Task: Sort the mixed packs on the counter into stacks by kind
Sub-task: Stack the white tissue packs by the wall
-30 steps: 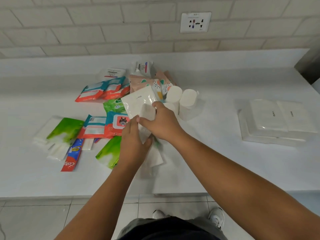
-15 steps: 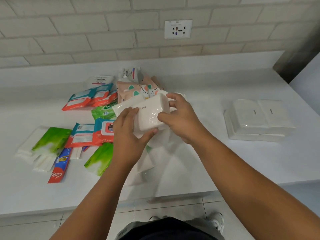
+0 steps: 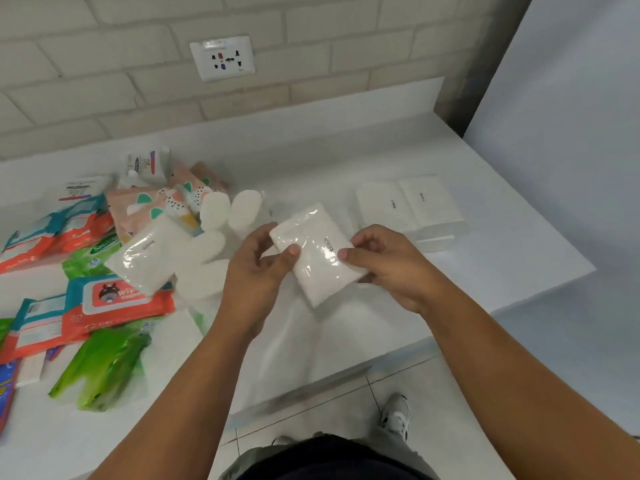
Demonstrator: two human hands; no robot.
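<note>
- Grey-white trainer (image 3: 396,415) on the tiled floor, below the desk edge.
- Bright green plastic pack (image 3: 100,365) lies nr the front edge of the white desk (image 3: 502,258), far L.
- L hand (image 3: 252,271) & R hand (image 3: 388,268) both hold one flat white tissue pack in clear glossy wrap (image 3: 317,252) above the desk, tilted.
- L grip: thumb on top, fingers curled at the L edge, clamped on the pack. R grip likewise on the R edge.
- Small dark print on that pack, too blurred to read.
- It sits btw the mixed pile (L) and the white stack (R).
- Orange-and-teal wet-wipe pack (image 3: 117,299): cartoon face, "WiF…", "80".
- Second white wrapped pack (image 3: 145,261) rests on the pile, overlapping the wipe pack.
- Green pack w/ white logo (image 3: 95,254), text unclear.
- White cylindrical rolls (image 3: 228,209) just behind the hands.
- Stack of white rectangular packs (image 3: 408,206) on the R, dark labels unreadable.
- Peach patterned packs (image 3: 156,202) at the back of the pile.
- White wall socket (image 3: 223,58) on the pale brick wall.
</note>
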